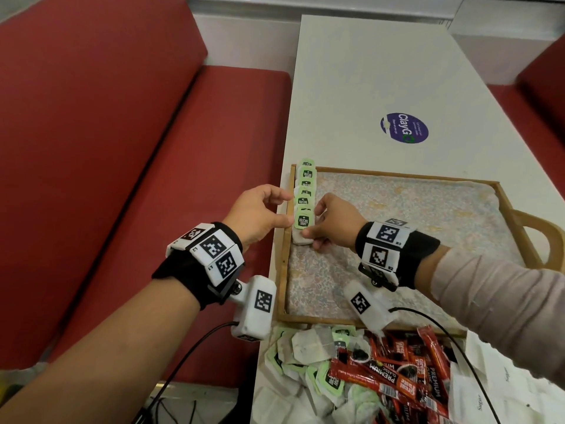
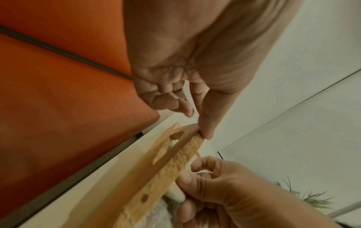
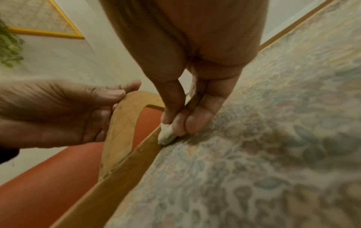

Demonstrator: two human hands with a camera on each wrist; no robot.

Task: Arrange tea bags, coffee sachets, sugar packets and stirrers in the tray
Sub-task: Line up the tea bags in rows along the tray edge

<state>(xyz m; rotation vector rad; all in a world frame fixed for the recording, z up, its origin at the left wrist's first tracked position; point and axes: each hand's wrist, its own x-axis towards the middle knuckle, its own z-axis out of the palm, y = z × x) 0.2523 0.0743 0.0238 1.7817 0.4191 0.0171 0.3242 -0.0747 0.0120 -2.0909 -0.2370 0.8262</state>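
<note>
At the desk's (image 1: 351, 96) near edge lies a loose heap of tea bags (image 1: 305, 353), red coffee sachets (image 1: 394, 371) and white sugar packets (image 1: 486, 396). Just beyond it sits the wooden tray (image 1: 282, 270) with its floral lining. Your right hand (image 1: 331, 224) pinches the nearest tea bag (image 1: 302, 223) of a row standing along the tray's left edge. Your left hand (image 1: 260, 214), fingers loosely curled, rests its fingertips on the tray's left handle (image 3: 121, 123). Farther back, a round purple sticker (image 1: 404, 127) lies on the desk.
</note>
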